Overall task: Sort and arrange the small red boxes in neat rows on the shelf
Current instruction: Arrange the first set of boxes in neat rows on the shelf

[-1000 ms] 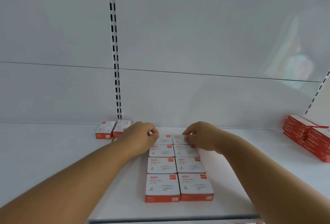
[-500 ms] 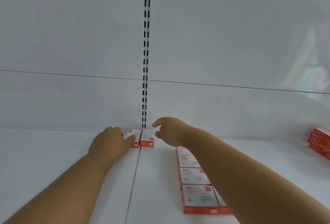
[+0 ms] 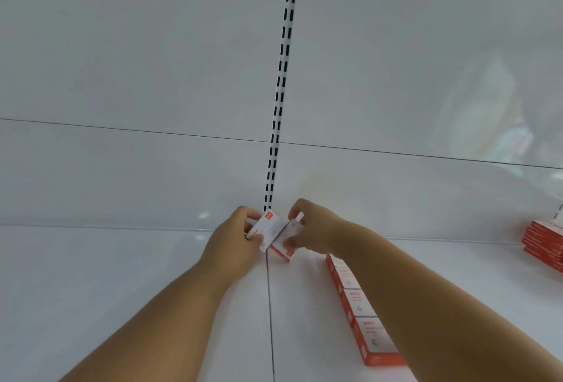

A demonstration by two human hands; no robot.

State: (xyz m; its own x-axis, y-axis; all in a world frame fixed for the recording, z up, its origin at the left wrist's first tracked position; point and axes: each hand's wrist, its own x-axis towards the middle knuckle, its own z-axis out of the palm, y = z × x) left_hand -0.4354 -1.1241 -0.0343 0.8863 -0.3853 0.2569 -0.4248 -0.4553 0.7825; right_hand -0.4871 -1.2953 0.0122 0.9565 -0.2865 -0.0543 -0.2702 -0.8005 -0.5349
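Left hand (image 3: 236, 241) grips a small red-and-white box (image 3: 269, 229): fingers curled over its far edge, thumb on the near edge. Box tilted, white face toward the camera, red patch at its top corner. It is up off the white shelf (image 3: 122, 290), right at the foot of the slotted upright (image 3: 281, 92) on the back panel.

Right hand (image 3: 313, 227) just beside the left, gripping a second box (image 3: 286, 237): fingers over the top, thumb underneath. This box also tilted; its red lower corner is at or just above the shelf, can't tell if touching. The two boxes sit edge to edge between the hands, possibly in contact, blur makes it unclear.

Both boxes are over the seam (image 3: 269, 305) between the shelf panels, which runs from under the hands back toward the person.

Near side of the right hand, partly under the right forearm: a row of boxes (image 3: 359, 305) lying flat end to end, white tops, red sides, running toward the shelf's front edge. Four visible; anything behind the arm is hidden.

Well apart to the right of the right hand, at the frame edge: a stack of red boxes (image 3: 545, 241) against the back panel.

Print on the box faces is too small to read.
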